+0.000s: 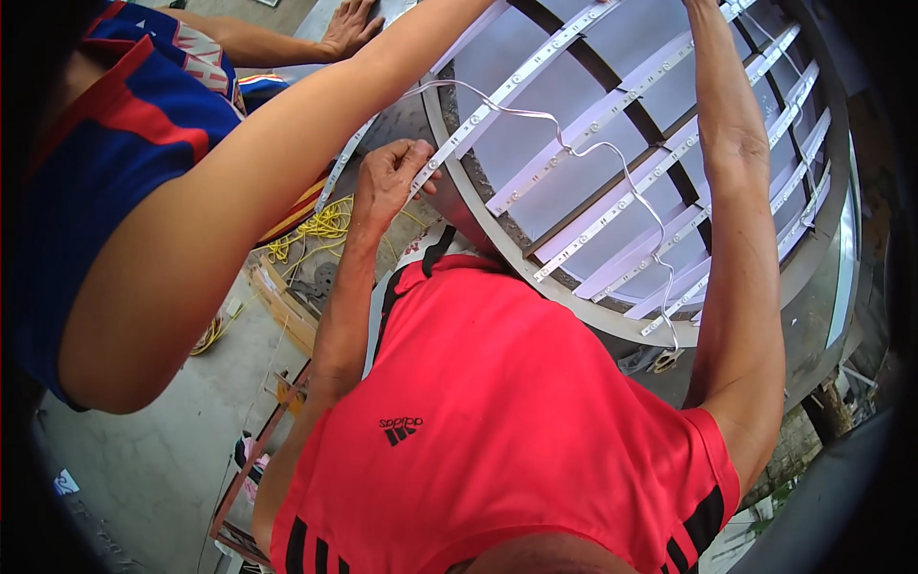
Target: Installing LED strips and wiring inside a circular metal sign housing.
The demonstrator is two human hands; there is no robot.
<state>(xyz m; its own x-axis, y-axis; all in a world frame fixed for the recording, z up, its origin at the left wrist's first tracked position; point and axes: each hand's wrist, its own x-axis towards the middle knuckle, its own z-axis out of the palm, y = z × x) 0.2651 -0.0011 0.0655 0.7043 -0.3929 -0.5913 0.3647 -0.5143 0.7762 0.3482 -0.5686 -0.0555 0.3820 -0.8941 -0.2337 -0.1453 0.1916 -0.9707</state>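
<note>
My left hand (390, 182) pinches the lower end of a long white LED strip (516, 78) between thumb and fingers. That strip slants up and right, across the rim of a large round metal frame (574, 304) and over its opening. Several more LED strips (612, 212) lie side by side across the frame, above dark crossbars (598, 62). A thin white wire (631, 182) loops loosely over the strips and down to the near rim. My right forearm (732, 134) reaches over the frame's right side; the hand itself is cut off by the upper edge.
On the left, a co-worker in a blue and red shirt (143, 124) stretches one arm over toward the frame. Their other hand (349, 31) rests on a metal surface. Yellow cord (325, 225) lies tangled on the floor, near a wooden box (282, 301) and a reddish metal bar (253, 454).
</note>
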